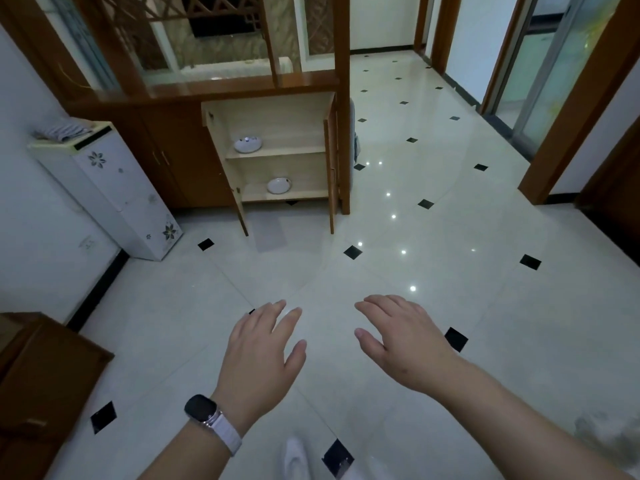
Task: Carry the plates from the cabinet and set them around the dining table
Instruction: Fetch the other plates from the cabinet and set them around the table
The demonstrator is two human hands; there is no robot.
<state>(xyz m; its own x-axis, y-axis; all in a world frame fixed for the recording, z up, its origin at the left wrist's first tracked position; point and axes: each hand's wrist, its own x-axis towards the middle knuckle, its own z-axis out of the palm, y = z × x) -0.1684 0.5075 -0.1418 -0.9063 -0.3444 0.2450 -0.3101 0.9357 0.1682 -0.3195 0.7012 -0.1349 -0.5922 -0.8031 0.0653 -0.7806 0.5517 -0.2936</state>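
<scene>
The wooden cabinet (277,116) stands ahead with both doors swung open. A white plate (248,144) lies on its upper shelf and a second white plate (279,185) lies on the bottom shelf. My left hand (261,355), with a watch on its wrist, and my right hand (401,337) are stretched out palm down over the floor, fingers relaxed and holding nothing. Both hands are well short of the cabinet. The dining table is out of view.
A white floral appliance (114,192) with a folded cloth on top stands left of the cabinet. A brown wooden piece of furniture (38,375) fills the lower left corner. Glossy tiled floor (415,237) stretches right toward wooden door frames (568,133). My white-socked foot (296,459) shows below.
</scene>
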